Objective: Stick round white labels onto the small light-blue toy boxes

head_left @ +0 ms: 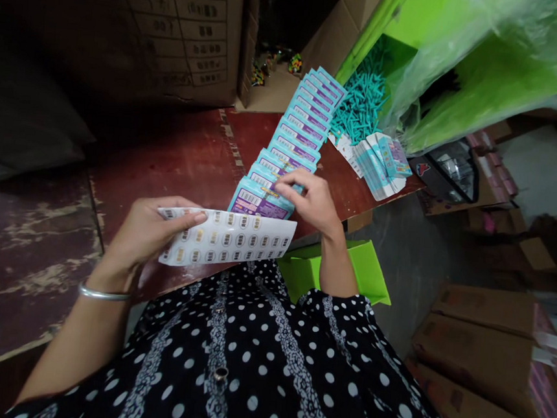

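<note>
My left hand (pixel 162 230) grips the left end of a white sheet of round stickers (pixel 237 239), thumb on top. The stickers carry dark and gold print in rows. My right hand (pixel 309 197) is above the near end of a long overlapping row of flat teal and purple boxes (pixel 303 121). Its thumb and index finger come together over the printed face of a box, beside a small gold mark (pixel 270 192). Whether anything is between those fingertips is too small to tell. The sheet's upper edge covers part of the nearest box (pixel 254 200).
Many teal stick-like pieces (pixel 363 102) lie in a green container (pixel 356 43) at the back right. More teal cartons (pixel 382 166) are stacked near the table's right edge. An open cardboard box (pixel 269 97) stands behind. A green bin (pixel 371 269) sits below my right forearm.
</note>
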Tool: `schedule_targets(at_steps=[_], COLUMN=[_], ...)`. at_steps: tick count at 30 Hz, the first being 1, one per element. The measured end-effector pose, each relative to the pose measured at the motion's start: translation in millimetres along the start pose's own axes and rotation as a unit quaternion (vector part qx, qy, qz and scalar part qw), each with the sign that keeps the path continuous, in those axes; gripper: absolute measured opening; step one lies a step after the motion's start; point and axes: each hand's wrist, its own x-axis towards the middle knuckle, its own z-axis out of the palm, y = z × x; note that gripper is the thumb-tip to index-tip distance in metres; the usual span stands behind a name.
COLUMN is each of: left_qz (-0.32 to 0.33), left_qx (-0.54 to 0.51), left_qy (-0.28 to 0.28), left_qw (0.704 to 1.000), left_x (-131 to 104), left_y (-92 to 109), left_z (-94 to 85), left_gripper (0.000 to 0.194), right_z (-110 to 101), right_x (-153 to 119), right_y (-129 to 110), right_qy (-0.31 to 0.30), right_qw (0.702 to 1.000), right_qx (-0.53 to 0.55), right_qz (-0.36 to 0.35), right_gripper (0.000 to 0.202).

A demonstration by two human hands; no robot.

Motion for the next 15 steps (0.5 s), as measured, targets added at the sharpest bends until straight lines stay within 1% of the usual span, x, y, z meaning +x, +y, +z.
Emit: schedule_targets(at_steps=[2,3,4,5,8,10,11,12,13,15], left_qz=[0.011,0.015,0.016,0.016,0.011,0.008,0.006,0.004,0.002,-0.002], left_qx=[0.0,0.0,0.001,0.003,0.004,0.003,0.003,0.002,0.001,0.001], left_qy=[-0.003,-0.005,-0.007,-0.01,-0.015,-0.013,-0.012,-0.011,-0.011,-0.015], left_qw=[1.0,1.0,1.0,1.0,1.0,1.0,1.0,1.0,1.0,1.0], left_x=[0,1,1,1,3,4,5,7,8,10], left_y=[2,3,4,5,7,6,5,3,2,-1], left_z=[0.9,1.6,2.5,3.4,6.3,7.6,8.1,8.5,8.8,9.3], left_gripper=[0.038,0.037,0.038,0.038,0.04,0.043,0.044,0.045,0.046,0.047], right_z=[1,3,6,9,18,21,21,19,17,8], right_x=[-11,-15,-19,-21,-26,-26,-25,-22,-18,-4], right_y=[-12,-15,-16,-16,-10,-7,-6,-4,-1,9], right_qy=[-0.092,-0.114,-0.12,-0.113,-0.066,-0.033,-0.017,0.004,0.033,0.114], right_qw=[0.995,0.993,0.992,0.992,0.992,0.986,0.983,0.982,0.983,0.984], right_qx=[0.021,0.024,0.024,0.024,0.029,0.045,0.059,0.077,0.097,0.121], right_qz=[-0.021,-0.029,-0.037,-0.047,-0.106,-0.159,-0.174,-0.171,-0.15,-0.069], right_gripper=[0.018,0.017,0.015,0.014,0.016,0.018,0.017,0.017,0.017,0.019])
